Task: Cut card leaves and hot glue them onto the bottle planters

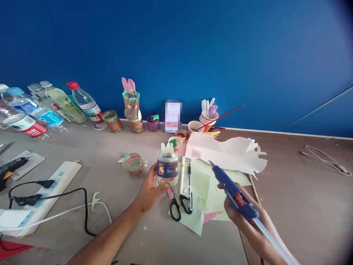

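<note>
My left hand (150, 189) grips a small cut-bottle jar (167, 167) wrapped in a dark blue printed band, with pale green ear-shaped paper (167, 148) at its top. In my right hand (248, 221) is a blue hot glue gun (234, 191), its nozzle pointing up and left, apart from the jar. A clear glue stick (270, 239) sticks out of its rear. Just right of the jar lie a white marker (182, 175), a pen (190, 187) and black-handled scissors (180, 208) on green paper (202, 215).
Plastic bottles (88, 106) crowd the back left. Painted bottle pieces (135, 165) and paper cups (195, 127) stand mid-table and along the blue wall. A power strip (52, 191) with cables lies left, near a black glue gun (12, 169). White paper (223, 151) lies at the back right.
</note>
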A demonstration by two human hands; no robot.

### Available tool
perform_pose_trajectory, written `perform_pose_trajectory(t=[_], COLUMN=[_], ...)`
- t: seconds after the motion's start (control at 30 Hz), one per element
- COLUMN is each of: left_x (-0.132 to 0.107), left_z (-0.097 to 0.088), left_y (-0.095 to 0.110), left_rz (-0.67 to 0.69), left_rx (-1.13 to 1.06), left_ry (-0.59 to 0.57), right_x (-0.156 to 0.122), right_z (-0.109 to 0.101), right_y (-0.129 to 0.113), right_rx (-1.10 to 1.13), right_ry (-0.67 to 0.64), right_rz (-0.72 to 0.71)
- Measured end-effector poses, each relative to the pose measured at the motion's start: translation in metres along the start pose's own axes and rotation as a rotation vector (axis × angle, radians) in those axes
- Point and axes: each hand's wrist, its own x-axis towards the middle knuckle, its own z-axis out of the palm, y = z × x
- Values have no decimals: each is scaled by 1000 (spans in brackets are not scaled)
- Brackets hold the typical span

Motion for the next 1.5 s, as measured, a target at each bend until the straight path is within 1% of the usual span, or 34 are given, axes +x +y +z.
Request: perform_pose_trajectory(t=[0.1,0.13,0.17,0.2,0.23,0.3,0.37,0.5,0.67,0.73,0.8,0.87,0.9,0.97,1.03,1.07,1.13,1.17,1.23,1.3,1.4,1.5], left_x=[0,-1,-1,-1,-2,-2,-1,-1,-2,-3,-3,-3,-3,-3,-3,-3,-3,-3,-3,-3,-4,-7], left_z=[0,0,0,0,-1,-1,-1,0,3,4,4,4,4,3,3,3,4,4,4,4,5,7], left_y=[-2,-3,-4,-5,-6,-9,-11,-9,1,4,4,2,1,-3,-4,-4,-2,-1,2,4,5,3], left_rz=[37,45,49,47,44,46,60,60,18,11,4,4,6,7,2,-1,4,9,17,21,19,11], left_rx=[-27,-21,-11,1,15,28,20,9,-3,2,13,11,7,6,15,21,25,24,19,6,-2,-11], left_ry=[-10,-18,-29,-42,-54,-73,-74,-62,-40,-26,-23,-33,-41,-50,-49,-46,-31,-19,7,25,36,40], right_x=[-18,-25,-31,-38,-44,-54,-60,-65,-71,-75,-76,-72,-67,-49,-20,-4,28,42,62,71,71,69], right_z=[-16,-19,-22,-23,-25,-28,-32,-41,-45,-52,-63,-73,-75,-69,-48,-34,-1,15,42,60,72,76], right_y=[25,36,47,58,69,85,95,103,118,126,127,116,106,76,41,24,-3,-12,-24,-28,-26,-24], right_rx=[-396,-512,-601,-661,-703,-738,-751,-842,-940,-948,-935,-880,-827,-662,-557,-532,-488,-476,-508,-613,-769,-858], right_ry=[79,164,222,258,266,238,205,162,123,94,93,129,155,113,85,34,-155,-225,-333,-432,-523,-531], right_rz=[-193,-223,-240,-247,-242,-225,-203,-128,-68,-37,-11,16,22,29,-76,-122,-199,-243,-267,-224,-174,-170])
